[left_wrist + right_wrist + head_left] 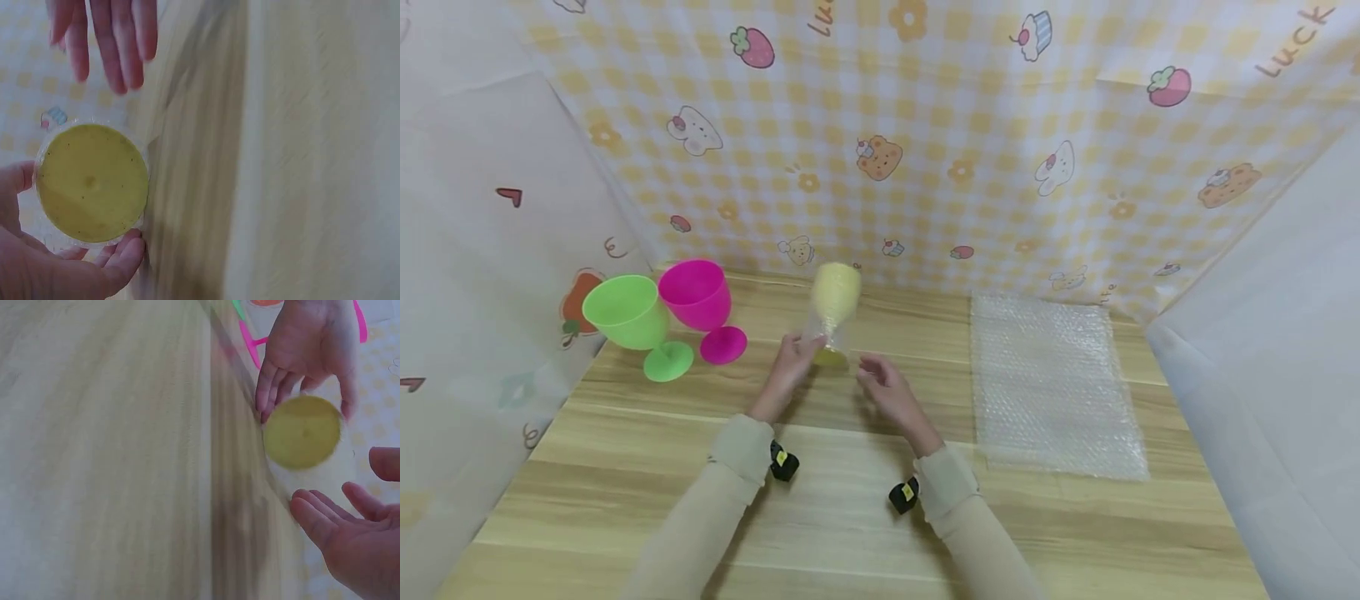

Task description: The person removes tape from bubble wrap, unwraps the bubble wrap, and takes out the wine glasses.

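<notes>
A yellow-and-white checked cloth (820,192), printed with strawberries, flowers and cartoon animals, is hung across the upper part of the head view. Below it, the middle and bottom of the frame are filled by a wood-grained worktop (1075,533). At right of centre, a sheet of clear bubble wrap (1052,383) is laid flat on it. From the bottom edge, 2 pale sleeves (700,500) are extended toward the centre.

At the left of the frame, 2 goblets are placed side by side: a green goblet (627,312), seen leftmost, and a pink goblet (696,296), set just to its right. A 3rd, the yellow goblet (836,296), is held just left of centre, bowl up; clear wrapping is seen around its stem. In both wrist views the round underside of its foot is turned toward the camera; whether the worktop is touched by it cannot be told.

The yellow goblet is grasped by the left hand (793,360), whose fingers and thumb are set around it on either side. Nothing is held by the right hand (887,387); its fingers are loosely extended, near the goblet's foot but apart from it. At the wrists, 2 small black cameras (784,463) are worn.
</notes>
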{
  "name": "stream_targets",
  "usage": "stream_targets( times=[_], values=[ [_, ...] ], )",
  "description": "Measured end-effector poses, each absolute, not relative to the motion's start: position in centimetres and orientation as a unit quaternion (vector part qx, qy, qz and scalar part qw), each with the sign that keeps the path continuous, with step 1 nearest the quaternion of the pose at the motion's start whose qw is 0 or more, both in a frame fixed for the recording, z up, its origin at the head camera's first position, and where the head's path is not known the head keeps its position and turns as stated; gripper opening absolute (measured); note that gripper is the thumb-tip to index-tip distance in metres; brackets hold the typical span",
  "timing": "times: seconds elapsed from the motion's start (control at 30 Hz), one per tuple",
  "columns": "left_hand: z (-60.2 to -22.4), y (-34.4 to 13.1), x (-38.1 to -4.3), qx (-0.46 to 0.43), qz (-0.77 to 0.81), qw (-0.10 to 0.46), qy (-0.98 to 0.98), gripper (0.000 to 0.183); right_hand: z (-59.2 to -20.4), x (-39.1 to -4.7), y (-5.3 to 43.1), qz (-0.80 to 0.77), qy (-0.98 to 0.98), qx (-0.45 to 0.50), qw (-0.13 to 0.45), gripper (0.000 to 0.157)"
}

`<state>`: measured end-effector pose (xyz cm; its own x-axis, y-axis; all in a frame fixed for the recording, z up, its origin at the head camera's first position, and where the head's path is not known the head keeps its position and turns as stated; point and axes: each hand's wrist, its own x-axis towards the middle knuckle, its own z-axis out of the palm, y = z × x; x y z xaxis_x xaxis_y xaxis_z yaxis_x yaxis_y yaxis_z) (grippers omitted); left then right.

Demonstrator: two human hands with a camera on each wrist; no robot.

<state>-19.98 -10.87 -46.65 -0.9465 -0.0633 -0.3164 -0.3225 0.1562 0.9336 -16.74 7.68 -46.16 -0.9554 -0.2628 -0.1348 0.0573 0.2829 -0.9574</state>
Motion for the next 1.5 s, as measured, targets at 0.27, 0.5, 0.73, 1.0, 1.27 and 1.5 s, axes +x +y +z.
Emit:
stream_targets(
  times=[0.27, 0.5, 0.73, 1.0, 1.27, 1.5],
  values=[
    [-47.8, -7.4, -16.7, -0.096, 0.633, 0.156, 0.752, 0.068, -48.4, -16.6, 8.9, -0.64, 0.762, 0.05, 0.083, 0.052],
    [-48.6, -6.4, -13.6, -0.09, 0.681, 0.196, 0.7, 0.057, -49.2, -15.0, 11.1, -0.657, 0.744, 0.059, 0.108, 0.061],
    [-48.8, -6.6, -11.2, -0.037, 0.671, 0.261, 0.693, 0.056, -49.3, -13.1, 13.2, -0.648, 0.748, 0.045, 0.139, 0.061],
    [-47.7, -7.5, -10.8, 0.06, 0.64, 0.263, 0.719, 0.074, -48.7, -11.8, 14.2, -0.628, 0.763, 0.031, 0.151, 0.069],
    [-45.7, -7.0, -13.8, 0.073, 0.578, 0.122, 0.804, 0.08, -47.6, -11.3, 13.2, -0.633, 0.759, -0.016, 0.15, 0.062],
    [-45.6, -6.1, -15.4, 0.075, 0.497, 0.087, 0.86, 0.076, -44.9, -10.6, 12.2, -0.617, 0.771, -0.042, 0.151, 0.051]
  ],
)
